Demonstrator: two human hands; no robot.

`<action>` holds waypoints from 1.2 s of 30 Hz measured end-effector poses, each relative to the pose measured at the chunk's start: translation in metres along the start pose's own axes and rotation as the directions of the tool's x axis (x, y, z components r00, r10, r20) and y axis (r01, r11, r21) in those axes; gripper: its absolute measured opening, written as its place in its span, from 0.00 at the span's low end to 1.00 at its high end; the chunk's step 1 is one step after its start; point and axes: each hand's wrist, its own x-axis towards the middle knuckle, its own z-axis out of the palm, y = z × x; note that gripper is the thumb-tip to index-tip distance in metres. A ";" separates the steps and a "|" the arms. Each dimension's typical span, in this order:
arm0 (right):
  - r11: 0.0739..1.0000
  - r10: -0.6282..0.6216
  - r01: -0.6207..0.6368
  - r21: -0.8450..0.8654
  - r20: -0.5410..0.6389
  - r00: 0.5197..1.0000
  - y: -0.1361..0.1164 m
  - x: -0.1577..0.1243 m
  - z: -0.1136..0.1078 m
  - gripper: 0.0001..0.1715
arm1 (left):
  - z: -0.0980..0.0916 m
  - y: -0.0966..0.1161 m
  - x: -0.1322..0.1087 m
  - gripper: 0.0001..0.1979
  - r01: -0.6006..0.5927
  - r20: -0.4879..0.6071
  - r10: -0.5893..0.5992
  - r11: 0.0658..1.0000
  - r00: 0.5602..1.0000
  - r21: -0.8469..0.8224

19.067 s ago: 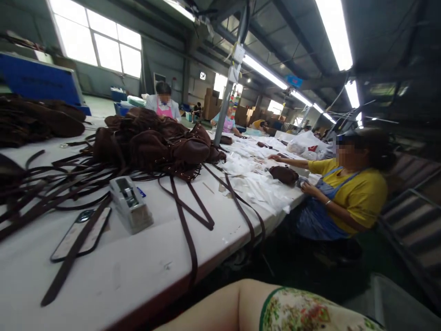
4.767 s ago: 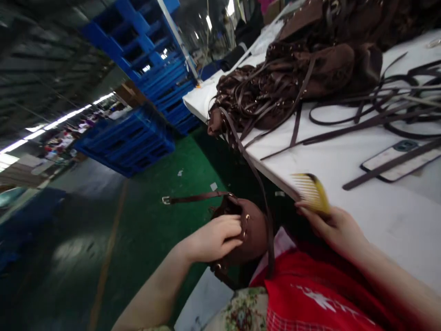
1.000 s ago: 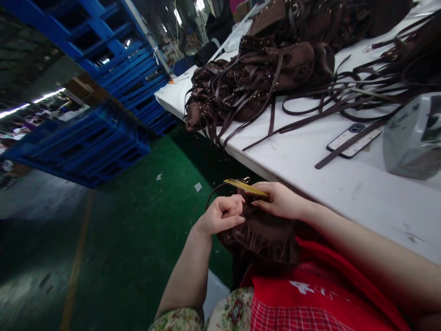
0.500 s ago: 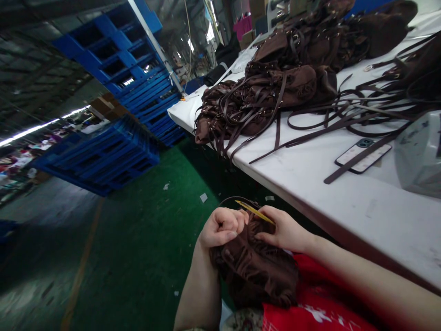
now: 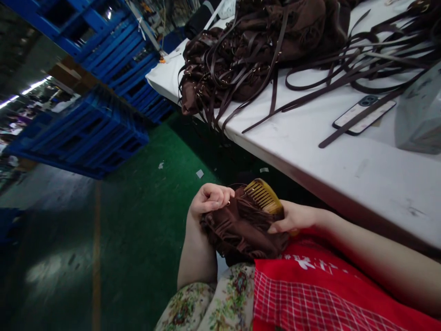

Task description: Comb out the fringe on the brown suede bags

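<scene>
A dark brown fabric bag [image 5: 237, 232] with gathered folds and thin fringe strands lies over my lap, against the red apron. My left hand [image 5: 212, 198] is closed on the bag's upper left edge, fingers curled. In my right hand [image 5: 292, 216] is a yellow-brown comb [image 5: 265, 195], its teeth pointing left over the bag's fringe. My right thumb rests near the bag's right side, and part of the comb is covered by the hand.
On the white table [image 5: 275, 151] lie a heap of brown bags [image 5: 248, 55], loose straps [image 5: 310, 96], a phone [image 5: 365, 115] under a strap, and a grey plastic object [image 5: 420, 110]. Blue pallets [image 5: 86, 133] are stacked at left on the green floor [image 5: 151, 220].
The comb has turned from edge-on, so its teeth now show, and my right hand has shifted right relative to the bag. My left hand still grips the bag. The view has tilted down.
</scene>
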 end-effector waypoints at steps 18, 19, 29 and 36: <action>0.983 -0.123 0.103 -0.150 -0.136 0.983 -0.037 -0.027 -0.027 0.13 | 0.043 -0.016 0.104 0.37 0.058 0.575 -0.331 0.896 0.748 0.440; 0.988 -0.100 0.075 -0.138 -0.186 0.977 -0.033 -0.030 -0.032 0.13 | 0.050 -0.022 0.100 0.36 0.072 0.594 -0.341 0.901 0.729 0.429; 0.982 0.048 -0.106 -0.156 -0.335 0.941 -0.011 -0.016 -0.068 0.16 | 0.100 -0.052 0.070 0.18 0.084 0.442 -0.176 0.972 0.880 0.220; 0.993 0.091 -0.122 0.002 -0.675 0.732 -0.015 -0.004 -0.067 0.23 | 0.093 -0.069 0.055 0.18 0.363 0.349 -0.196 0.775 0.917 -0.518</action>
